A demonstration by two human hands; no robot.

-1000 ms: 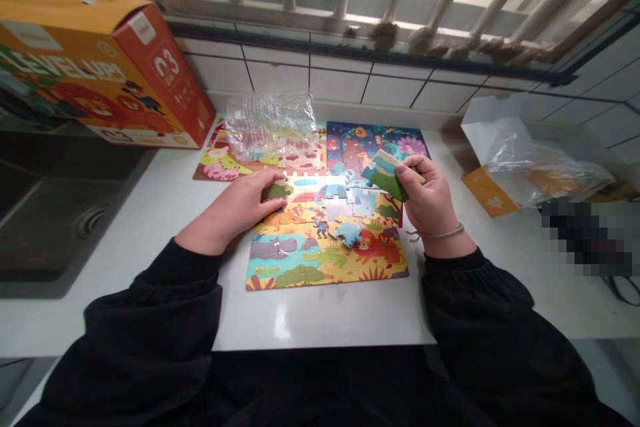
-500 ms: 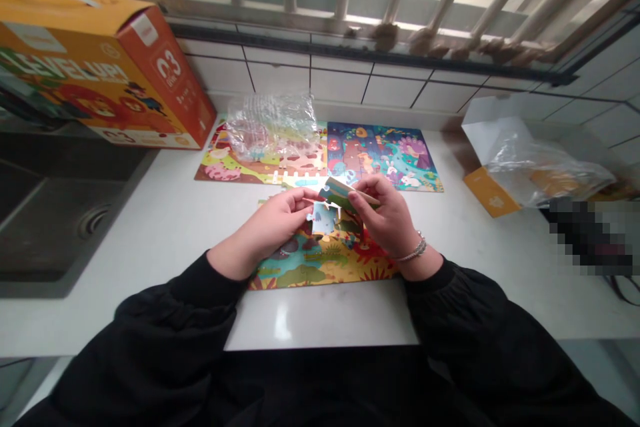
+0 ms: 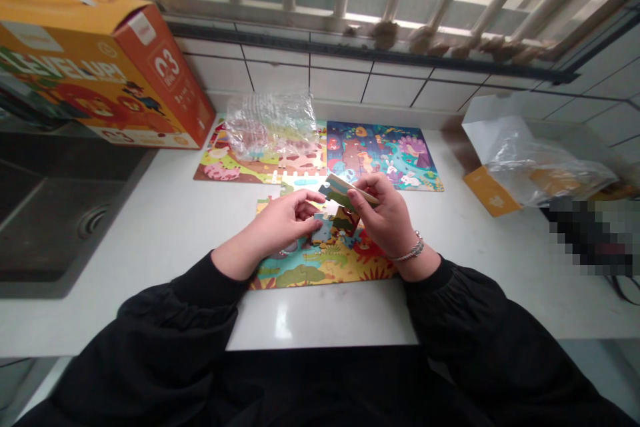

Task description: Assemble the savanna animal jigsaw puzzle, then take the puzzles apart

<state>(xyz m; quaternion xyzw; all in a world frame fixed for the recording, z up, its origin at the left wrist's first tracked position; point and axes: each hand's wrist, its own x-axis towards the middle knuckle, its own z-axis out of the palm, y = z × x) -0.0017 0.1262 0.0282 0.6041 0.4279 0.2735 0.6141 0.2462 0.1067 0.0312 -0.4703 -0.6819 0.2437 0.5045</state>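
Observation:
My left hand (image 3: 281, 223) has its fingers bent and its thumb on the upper edge of a light blue puzzle piece (image 3: 324, 232). That piece is low over the animal puzzle (image 3: 327, 263) on the counter; whether it lies flat there I cannot tell. My right hand (image 3: 385, 213), with a bracelet at the wrist, is closed on a small stack of puzzle pieces (image 3: 341, 191), held tilted above the board. A brown and green piece shows just below the stack. Part of the puzzle's upper side is hidden by both hands.
Behind lie a farm puzzle (image 3: 225, 170), partly under a clear plastic bag (image 3: 270, 123), and a dark blue forest puzzle (image 3: 385, 153). An orange box (image 3: 165, 80) stands beside the sink (image 3: 45, 227). At right are an opened box (image 3: 493, 192) and a blurred dark object (image 3: 590, 237).
The light blue puzzle piece has moved down and slightly toward me, and my left fingers have shifted on it. My right hand still holds the stack, almost unmoved.

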